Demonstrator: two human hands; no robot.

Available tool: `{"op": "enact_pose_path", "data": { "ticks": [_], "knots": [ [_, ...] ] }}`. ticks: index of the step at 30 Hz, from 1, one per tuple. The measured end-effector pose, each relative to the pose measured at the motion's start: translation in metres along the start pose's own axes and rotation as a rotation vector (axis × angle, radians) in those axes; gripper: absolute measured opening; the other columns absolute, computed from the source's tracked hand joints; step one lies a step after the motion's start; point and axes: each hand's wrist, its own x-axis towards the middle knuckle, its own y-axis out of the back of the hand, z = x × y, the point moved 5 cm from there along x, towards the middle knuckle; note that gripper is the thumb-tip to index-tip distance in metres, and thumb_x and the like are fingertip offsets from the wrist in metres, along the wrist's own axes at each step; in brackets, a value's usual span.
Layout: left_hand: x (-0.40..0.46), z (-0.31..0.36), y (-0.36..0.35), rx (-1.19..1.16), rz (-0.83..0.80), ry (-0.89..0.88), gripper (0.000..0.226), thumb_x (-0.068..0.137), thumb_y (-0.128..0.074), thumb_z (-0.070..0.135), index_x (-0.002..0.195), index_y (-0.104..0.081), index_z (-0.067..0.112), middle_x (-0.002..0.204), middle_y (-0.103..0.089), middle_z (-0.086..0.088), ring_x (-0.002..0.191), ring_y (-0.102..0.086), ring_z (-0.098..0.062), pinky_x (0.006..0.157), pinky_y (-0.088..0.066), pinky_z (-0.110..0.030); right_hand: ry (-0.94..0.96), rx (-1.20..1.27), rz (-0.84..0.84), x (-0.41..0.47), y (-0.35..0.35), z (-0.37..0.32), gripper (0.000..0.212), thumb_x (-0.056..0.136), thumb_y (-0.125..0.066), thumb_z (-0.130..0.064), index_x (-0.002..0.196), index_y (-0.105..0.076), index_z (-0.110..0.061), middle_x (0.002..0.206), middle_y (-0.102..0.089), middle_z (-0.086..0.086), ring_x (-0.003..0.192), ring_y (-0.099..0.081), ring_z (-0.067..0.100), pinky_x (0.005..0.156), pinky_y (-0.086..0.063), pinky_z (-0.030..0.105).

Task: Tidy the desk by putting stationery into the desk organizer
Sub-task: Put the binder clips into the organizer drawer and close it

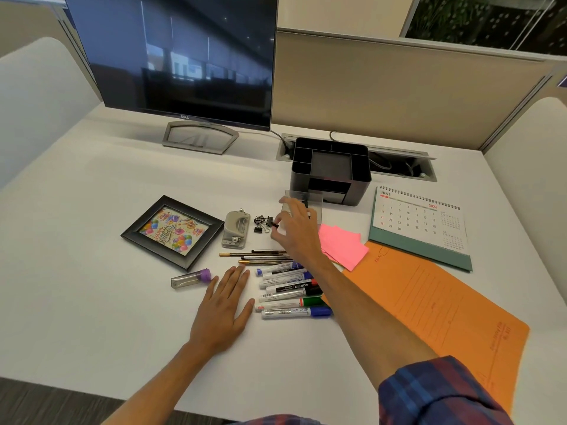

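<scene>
A black desk organizer [331, 167] with several compartments stands at the back of the desk, and a clear tray [316, 199] lies in front of it. A small pile of black binder clips [260, 223] lies left of that tray. My right hand [296, 228] reaches over the pens and pinches one binder clip [273, 223] at the pile's right edge. Flat on the desk left of the markers rests my left hand [224, 305], holding nothing. Thin pens [257, 256] and several whiteboard markers [291, 291] lie under my right forearm. Pink sticky notes [342, 245] lie to the right.
A grey hole punch [235, 230], a framed birthday picture [171, 231] and a clear case with a purple cap [191, 279] lie at the left. A desk calendar [420, 222] and an orange folder [429, 302] occupy the right. A monitor [184, 56] stands behind.
</scene>
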Motion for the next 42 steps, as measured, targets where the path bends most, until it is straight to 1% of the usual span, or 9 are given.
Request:
{"op": "enact_pose_path", "data": {
  "ticks": [3, 6, 10, 12, 17, 22, 27, 33, 42],
  "knots": [
    [0.000, 0.000, 0.000, -0.001, -0.002, -0.001, 0.064, 0.098, -0.022, 0.054, 0.154, -0.017, 0.024, 0.162, -0.012, 0.007, 0.148, -0.008, -0.008, 0.119, -0.005, -0.035, -0.051, 0.026, 0.109, 0.007, 0.014, 0.006, 0.014, 0.082, -0.066, -0.029, 0.089, -0.069, -0.017, 0.137, -0.050, 0.001, 0.131, -0.038, 0.018, 0.100, -0.026, 0.041],
    [0.000, 0.000, 0.000, -0.002, -0.007, -0.001, 0.064, 0.098, -0.020, 0.054, 0.154, -0.017, 0.025, 0.162, -0.012, 0.007, 0.148, -0.007, -0.007, 0.119, -0.006, -0.035, -0.126, 0.014, 0.137, 0.012, 0.020, 0.017, 0.015, 0.085, -0.065, -0.027, 0.094, -0.069, -0.015, 0.139, -0.049, 0.003, 0.131, -0.040, 0.020, 0.103, -0.026, 0.043],
    [0.000, 0.000, 0.000, -0.013, 0.002, -0.005, 0.064, 0.098, -0.017, 0.056, 0.154, -0.018, 0.024, 0.162, -0.013, 0.006, 0.148, -0.010, -0.008, 0.119, -0.007, -0.035, -0.227, -0.038, 0.094, 0.016, 0.017, 0.027, 0.033, 0.090, -0.060, -0.022, 0.122, -0.061, -0.015, 0.148, -0.040, 0.004, 0.137, -0.035, 0.021, 0.109, -0.024, 0.042],
    [0.000, 0.001, 0.000, -0.017, 0.003, -0.005, 0.064, 0.098, -0.018, 0.056, 0.154, -0.019, 0.024, 0.161, -0.014, 0.006, 0.148, -0.010, -0.009, 0.119, -0.007, -0.036, -0.197, -0.044, 0.073, 0.016, 0.014, 0.021, 0.038, 0.090, -0.059, -0.019, 0.128, -0.057, -0.016, 0.146, -0.042, 0.003, 0.135, -0.037, 0.020, 0.107, -0.026, 0.040],
    [-0.001, 0.000, 0.001, -0.014, 0.007, -0.001, 0.064, 0.098, -0.019, 0.055, 0.154, -0.017, 0.025, 0.161, -0.013, 0.006, 0.148, -0.011, -0.009, 0.119, -0.008, -0.036, -0.050, -0.071, -0.037, 0.011, -0.006, 0.000, 0.026, 0.090, -0.060, -0.025, 0.115, -0.067, -0.020, 0.146, -0.042, 0.002, 0.138, -0.034, 0.019, 0.107, -0.024, 0.044],
    [0.000, 0.002, 0.003, -0.015, 0.014, -0.008, 0.062, 0.098, -0.026, 0.051, 0.154, -0.020, 0.024, 0.161, -0.016, 0.006, 0.148, -0.011, -0.007, 0.119, -0.008, -0.036, 0.079, -0.196, -0.183, 0.007, -0.024, -0.020, 0.034, 0.093, -0.057, -0.035, 0.125, -0.061, -0.026, 0.155, -0.027, 0.002, 0.144, -0.021, 0.022, 0.112, -0.019, 0.051],
    [0.000, 0.003, 0.003, -0.015, 0.016, -0.012, 0.063, 0.098, -0.026, 0.051, 0.154, -0.020, 0.023, 0.161, -0.014, 0.006, 0.148, -0.008, -0.006, 0.120, -0.004, -0.032, 0.041, -0.221, -0.245, 0.008, -0.030, -0.023, 0.034, 0.093, -0.058, -0.038, 0.124, -0.063, -0.028, 0.158, -0.022, 0.003, 0.146, -0.015, 0.022, 0.115, -0.015, 0.055],
    [0.000, 0.003, 0.004, -0.014, 0.020, -0.014, 0.063, 0.098, -0.027, 0.051, 0.154, -0.021, 0.023, 0.161, -0.015, 0.007, 0.148, -0.007, -0.005, 0.120, -0.005, -0.032, 0.039, -0.196, -0.240, 0.009, -0.029, -0.025, 0.021, 0.087, -0.066, -0.037, 0.102, -0.072, -0.024, 0.156, -0.028, 0.001, 0.145, -0.019, 0.020, 0.113, -0.018, 0.052],
    [0.000, 0.002, 0.002, -0.013, 0.009, -0.003, 0.063, 0.098, -0.023, 0.053, 0.154, -0.019, 0.025, 0.161, -0.013, 0.008, 0.148, -0.010, -0.007, 0.120, -0.006, -0.034, 0.055, -0.216, -0.224, 0.006, -0.032, -0.027, 0.019, 0.087, -0.065, -0.031, 0.099, -0.074, -0.020, 0.152, -0.035, -0.001, 0.142, -0.024, 0.018, 0.111, -0.021, 0.050]
  ]
}}
